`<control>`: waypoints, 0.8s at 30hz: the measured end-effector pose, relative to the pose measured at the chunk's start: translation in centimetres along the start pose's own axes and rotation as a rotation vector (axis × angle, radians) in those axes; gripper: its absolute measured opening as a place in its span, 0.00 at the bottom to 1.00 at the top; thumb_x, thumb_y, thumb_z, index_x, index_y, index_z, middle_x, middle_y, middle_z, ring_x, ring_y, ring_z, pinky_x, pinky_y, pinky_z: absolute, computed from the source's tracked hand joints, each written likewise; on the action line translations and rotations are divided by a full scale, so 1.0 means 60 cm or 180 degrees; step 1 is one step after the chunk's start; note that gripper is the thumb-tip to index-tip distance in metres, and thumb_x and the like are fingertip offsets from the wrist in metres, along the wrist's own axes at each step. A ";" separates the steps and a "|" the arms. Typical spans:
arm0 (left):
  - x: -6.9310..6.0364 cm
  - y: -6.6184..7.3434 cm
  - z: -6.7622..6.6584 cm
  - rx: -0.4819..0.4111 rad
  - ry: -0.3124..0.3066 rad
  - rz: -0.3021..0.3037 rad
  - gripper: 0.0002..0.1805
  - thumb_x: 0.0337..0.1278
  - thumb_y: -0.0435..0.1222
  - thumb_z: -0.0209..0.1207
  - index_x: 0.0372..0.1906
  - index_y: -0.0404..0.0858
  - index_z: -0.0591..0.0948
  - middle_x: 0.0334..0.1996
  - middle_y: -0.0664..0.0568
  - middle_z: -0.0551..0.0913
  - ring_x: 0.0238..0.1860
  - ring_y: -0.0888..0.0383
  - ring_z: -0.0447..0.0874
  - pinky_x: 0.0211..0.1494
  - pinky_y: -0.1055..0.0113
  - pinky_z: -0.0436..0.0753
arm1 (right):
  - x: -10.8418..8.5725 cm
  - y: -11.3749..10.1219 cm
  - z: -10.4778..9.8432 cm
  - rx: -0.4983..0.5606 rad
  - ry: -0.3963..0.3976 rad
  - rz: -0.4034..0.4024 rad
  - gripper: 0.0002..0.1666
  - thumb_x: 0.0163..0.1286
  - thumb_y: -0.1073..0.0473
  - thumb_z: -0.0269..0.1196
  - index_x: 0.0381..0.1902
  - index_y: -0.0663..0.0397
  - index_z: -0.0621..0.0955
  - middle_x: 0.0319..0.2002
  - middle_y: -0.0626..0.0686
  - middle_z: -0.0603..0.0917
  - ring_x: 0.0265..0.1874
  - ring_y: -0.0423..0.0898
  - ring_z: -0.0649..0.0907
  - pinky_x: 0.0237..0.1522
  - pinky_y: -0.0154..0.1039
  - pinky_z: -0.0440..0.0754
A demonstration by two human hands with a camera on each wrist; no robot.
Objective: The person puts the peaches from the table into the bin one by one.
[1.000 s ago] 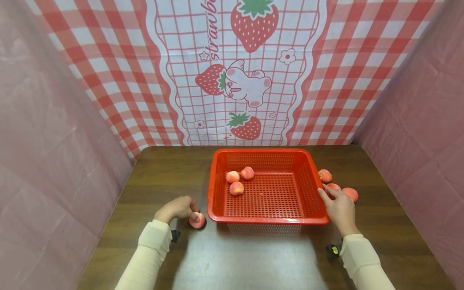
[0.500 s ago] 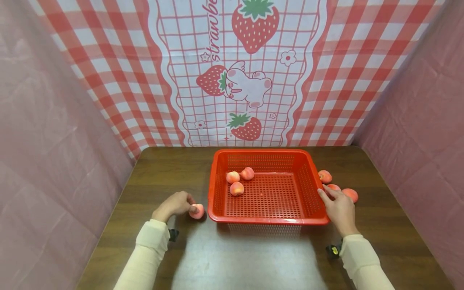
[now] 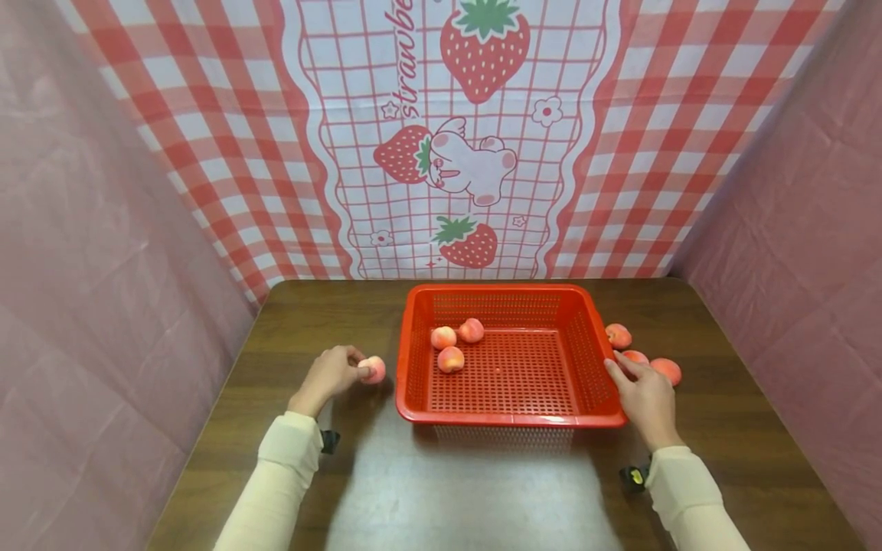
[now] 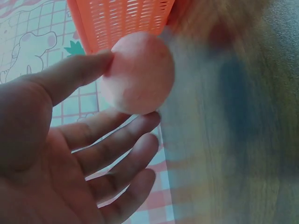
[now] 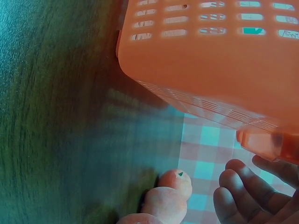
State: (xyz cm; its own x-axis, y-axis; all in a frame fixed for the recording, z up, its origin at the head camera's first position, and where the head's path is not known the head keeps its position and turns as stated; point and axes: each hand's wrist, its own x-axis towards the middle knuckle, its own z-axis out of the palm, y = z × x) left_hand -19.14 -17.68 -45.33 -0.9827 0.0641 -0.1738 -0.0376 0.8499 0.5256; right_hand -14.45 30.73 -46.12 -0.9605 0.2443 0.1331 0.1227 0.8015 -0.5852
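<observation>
My left hand (image 3: 331, 375) pinches a peach (image 3: 374, 370) between thumb and fingertips, the other fingers loosely bent; a light hold probably suits something so round and soft. The peach is outside the basket (image 3: 510, 419), near its left wall but apart from it; whether it touches the table (image 3: 303, 314), I cannot tell. My right hand (image 3: 648, 398) grips the basket's right rim, thumb on top, which I take to be for steadying it. Inside, three peaches (image 3: 451, 360) sit clustered towards the left, perhaps because that side is nearest my left hand. The outer peaches (image 3: 665, 371) lie close together beyond the right wall, one partly hidden behind my right hand.
</observation>
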 end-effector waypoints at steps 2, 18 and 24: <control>0.002 0.001 -0.002 -0.0039 0.0099 -0.0026 0.19 0.55 0.45 0.66 0.45 0.34 0.83 0.38 0.44 0.87 0.39 0.49 0.82 0.48 0.52 0.79 | 0.000 0.001 0.000 -0.0011 -0.0018 0.0003 0.33 0.73 0.40 0.53 0.62 0.59 0.76 0.53 0.70 0.81 0.41 0.62 0.81 0.36 0.43 0.74; 0.019 0.023 -0.019 -0.0159 0.0769 -0.0064 0.22 0.55 0.48 0.64 0.49 0.37 0.83 0.42 0.43 0.87 0.44 0.44 0.84 0.49 0.50 0.79 | 0.003 -0.003 0.001 0.0055 0.0025 0.0005 0.30 0.73 0.42 0.55 0.61 0.58 0.77 0.50 0.70 0.82 0.47 0.68 0.79 0.45 0.57 0.77; 0.024 0.034 -0.024 -0.0197 0.0829 -0.0029 0.23 0.56 0.50 0.63 0.50 0.38 0.83 0.43 0.43 0.87 0.44 0.44 0.83 0.49 0.50 0.79 | 0.001 -0.002 0.001 -0.0002 -0.0031 0.0024 0.32 0.74 0.41 0.53 0.62 0.59 0.76 0.49 0.70 0.82 0.44 0.66 0.80 0.40 0.51 0.77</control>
State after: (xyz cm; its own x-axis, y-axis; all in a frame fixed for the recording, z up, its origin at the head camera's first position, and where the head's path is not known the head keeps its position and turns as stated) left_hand -20.87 -16.60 -43.29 -0.9955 -0.0870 0.0371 -0.0498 0.8158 0.5762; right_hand -14.50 30.61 -46.08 -0.9620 0.2449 0.1209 0.1301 0.8001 -0.5856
